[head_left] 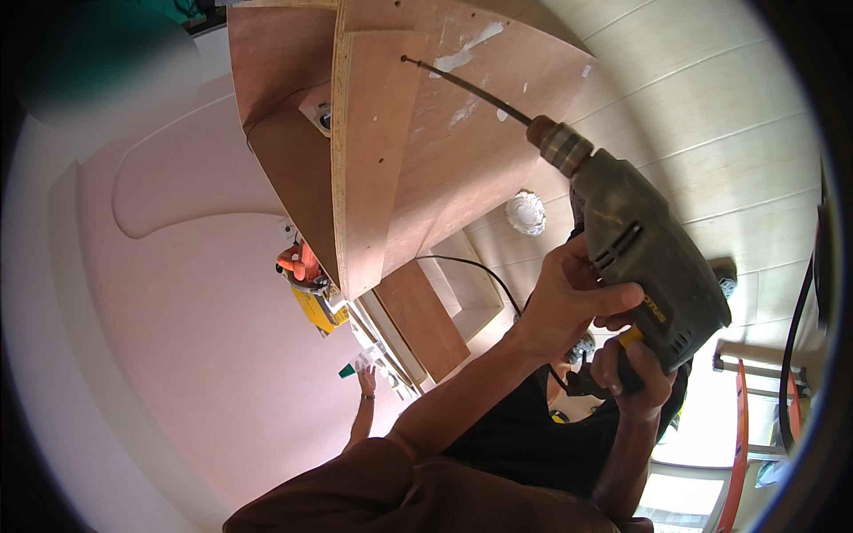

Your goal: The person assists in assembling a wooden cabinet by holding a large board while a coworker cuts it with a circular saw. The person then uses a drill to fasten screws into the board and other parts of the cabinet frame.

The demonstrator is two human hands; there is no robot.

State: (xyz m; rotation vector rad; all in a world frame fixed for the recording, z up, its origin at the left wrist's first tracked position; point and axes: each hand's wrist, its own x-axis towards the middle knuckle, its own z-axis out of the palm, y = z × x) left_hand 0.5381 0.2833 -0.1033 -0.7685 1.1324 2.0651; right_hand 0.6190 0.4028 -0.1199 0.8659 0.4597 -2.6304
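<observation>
A dark grey power drill with a yellow trigger is raised in front of me, tilted up and to the left. My right hand wraps round its handle, a finger by the trigger. Against the drill's body, my left hand steadies it with the thumb along the side. The long driver bit points at a plywood strip on the wooden cabinet; whether its tip touches the wood I cannot tell. Something small and dark sits at that tip, too small to make out.
Another person's hand is at the left near a small green object. An orange power tool rests beyond the cabinet. A black cord runs behind my left forearm. An orange ladder stands at the lower right.
</observation>
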